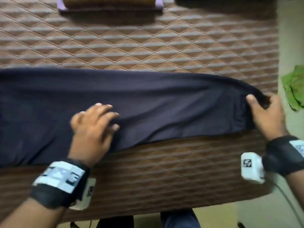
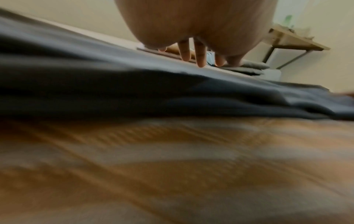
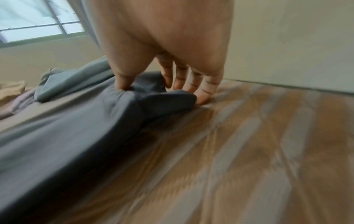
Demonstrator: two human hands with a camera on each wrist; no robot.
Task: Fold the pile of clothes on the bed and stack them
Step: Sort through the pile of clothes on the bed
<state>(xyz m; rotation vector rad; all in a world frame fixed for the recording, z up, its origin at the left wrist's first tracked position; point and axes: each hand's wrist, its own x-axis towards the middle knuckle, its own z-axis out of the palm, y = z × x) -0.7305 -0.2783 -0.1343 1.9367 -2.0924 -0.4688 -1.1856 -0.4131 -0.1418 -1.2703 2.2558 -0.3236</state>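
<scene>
So the dark garment (image 1: 148, 104) is lying stretched out sideways across the near part of the quilted bed (image 1: 148, 46), running off the left edge of the head view and ending at the right side of the mattress; the right hand (image 1: 266, 112) is pinching that right end, thumb on top and fingers curled around a bunched bit of fabric, and the right wrist view is showing the same thing with the cloth puckering under the thumb; the left hand (image 1: 93, 127) is lying on the middle of the cloth with fingers spread and fairly straight, looking like it's pressing or smoothing and not gripping anything; the two hands are sitting well apart along the piece. My read is that this stuff is handling light, thin and really floppy, since it's draping and creasing wherever it's touched, so it's probably going to sag and slide if picked up from one point only; I'd be taking it by the end corners or the hem, with the other hand pinning the fold line. A folded stack (image 1: 110, 4) is sitting at the far edge of the bed, so that's likely where this one is heading; a green cloth (image 1: 294, 89) is lying off to the right, past the mattress.
</scene>
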